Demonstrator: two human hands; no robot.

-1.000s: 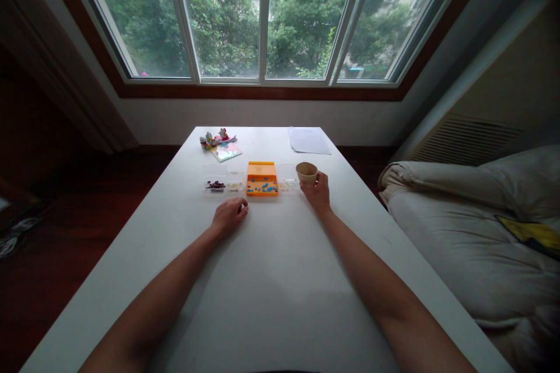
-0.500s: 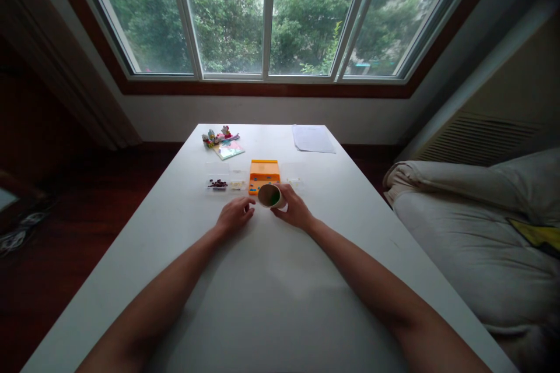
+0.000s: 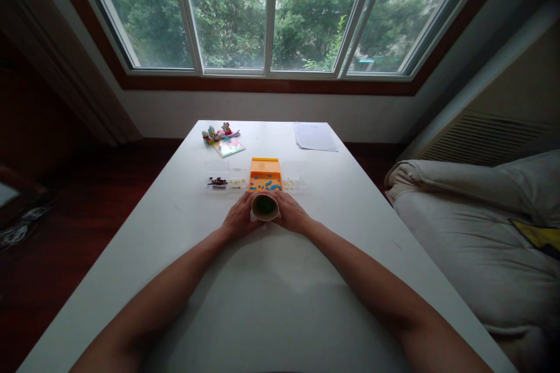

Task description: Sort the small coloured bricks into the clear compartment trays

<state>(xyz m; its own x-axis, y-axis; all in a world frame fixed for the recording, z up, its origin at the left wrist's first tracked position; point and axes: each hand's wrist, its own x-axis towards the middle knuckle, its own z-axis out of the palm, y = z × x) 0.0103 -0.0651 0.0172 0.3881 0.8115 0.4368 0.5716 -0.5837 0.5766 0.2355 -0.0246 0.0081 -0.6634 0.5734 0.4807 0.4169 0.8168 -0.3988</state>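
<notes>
A round paper cup (image 3: pixel 265 217), with something green inside, stands between my two hands with its mouth facing me. My left hand (image 3: pixel 238 215) wraps its left side and my right hand (image 3: pixel 292 211) its right side. Just beyond the cup lies an open orange box (image 3: pixel 265 166) with small blue pieces in it. A clear case with dark brown pieces (image 3: pixel 217 182) and a case with pale pieces (image 3: pixel 237 183) sit to its left. On its right is another clear case (image 3: pixel 294 182) with pale bits.
Small colourful figurines (image 3: pixel 214 134) and a shiny card (image 3: pixel 229 147) lie at the table's far left. Paper sheets (image 3: pixel 315 137) rest at the far right. A beige sofa (image 3: pixel 446 221) stands along the right of the white table (image 3: pixel 271 303).
My left hand has come over to the cup and closed on it. The cup has shifted slightly left and nearer, tipped less sideways, and more blue pieces now show in the orange box.
</notes>
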